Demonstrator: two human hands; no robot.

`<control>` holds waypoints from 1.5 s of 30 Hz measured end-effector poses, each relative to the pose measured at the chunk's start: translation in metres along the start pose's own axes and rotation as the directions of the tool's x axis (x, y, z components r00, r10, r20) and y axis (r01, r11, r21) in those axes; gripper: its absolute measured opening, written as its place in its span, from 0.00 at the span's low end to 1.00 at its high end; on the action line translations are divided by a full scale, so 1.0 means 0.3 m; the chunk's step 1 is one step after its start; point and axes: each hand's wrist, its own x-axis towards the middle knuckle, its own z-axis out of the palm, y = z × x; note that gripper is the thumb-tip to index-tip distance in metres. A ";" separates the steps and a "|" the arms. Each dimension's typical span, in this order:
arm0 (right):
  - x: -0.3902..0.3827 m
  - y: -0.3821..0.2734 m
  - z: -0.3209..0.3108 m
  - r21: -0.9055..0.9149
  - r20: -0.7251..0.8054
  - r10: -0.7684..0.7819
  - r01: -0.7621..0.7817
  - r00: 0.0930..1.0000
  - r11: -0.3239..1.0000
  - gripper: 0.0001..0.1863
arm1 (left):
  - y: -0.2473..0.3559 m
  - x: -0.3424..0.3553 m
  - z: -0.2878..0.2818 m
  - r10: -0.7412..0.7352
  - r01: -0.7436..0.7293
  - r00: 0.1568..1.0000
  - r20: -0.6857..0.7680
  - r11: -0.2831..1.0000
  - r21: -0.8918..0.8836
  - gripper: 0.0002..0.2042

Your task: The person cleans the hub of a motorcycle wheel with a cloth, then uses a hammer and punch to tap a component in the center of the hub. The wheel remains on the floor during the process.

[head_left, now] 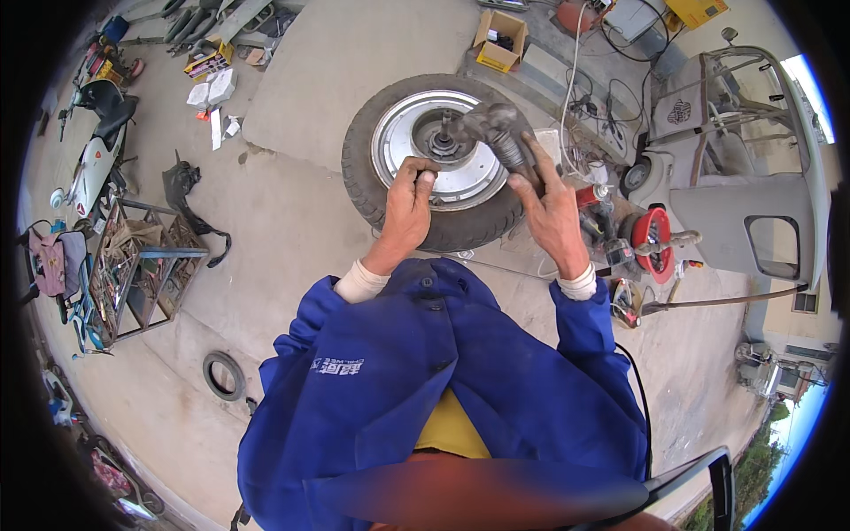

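A wheel lies flat on the ground in front of me, a black tire around a silver rim with a dark threaded axle at its hub. My right hand grips a dark, greasy power tool that looks like an impact wrench, tilted over the hub's right side. Whether its nose touches the axle I cannot tell. Over the near left part of the rim, my left hand is closed, thumb against curled fingers. Anything in that pinch is too small to make out.
Right of the wheel stand a red basin and a grey three-wheeled vehicle. A cardboard box sits beyond the tire. To the left are a metal tool rack, a scooter and a loose small tire. Hoses and cables trail at right.
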 end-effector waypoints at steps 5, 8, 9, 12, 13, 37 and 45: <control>-0.210 0.185 -0.007 0.196 -0.361 0.361 -0.309 0.860 0.931 0.31 | -0.012 0.061 0.027 -0.269 0.269 0.963 0.032 0.941 -0.205 0.16; -0.321 0.382 0.060 0.145 -0.559 0.375 -0.358 0.739 0.922 0.31 | -0.062 0.109 0.015 -0.283 0.301 0.954 0.103 0.897 -0.323 0.23; -0.367 0.451 0.082 0.100 -0.595 0.374 -0.395 0.712 0.913 0.31 | -0.072 0.121 -0.001 -0.271 0.324 0.942 0.198 0.887 -0.327 0.23; -0.479 0.589 0.153 0.053 -0.602 0.494 -0.585 0.628 0.809 0.30 | -0.103 0.153 -0.052 -0.213 0.397 0.879 0.426 0.822 -0.407 0.25; -0.514 0.635 0.182 0.063 -0.591 0.551 -0.647 0.589 0.760 0.29 | -0.114 0.164 -0.072 -0.182 0.419 0.855 0.486 0.794 -0.441 0.25; -0.566 0.996 0.349 0.045 -0.580 0.655 -0.784 0.484 0.620 0.38 | -0.013 0.109 -0.006 -0.145 0.130 0.989 -0.018 0.928 -0.348 0.25; -0.212 0.444 0.269 0.751 -0.169 0.576 -0.274 0.800 0.601 0.50 | 0.032 0.095 0.073 -0.326 0.365 0.930 0.167 0.783 -0.503 0.23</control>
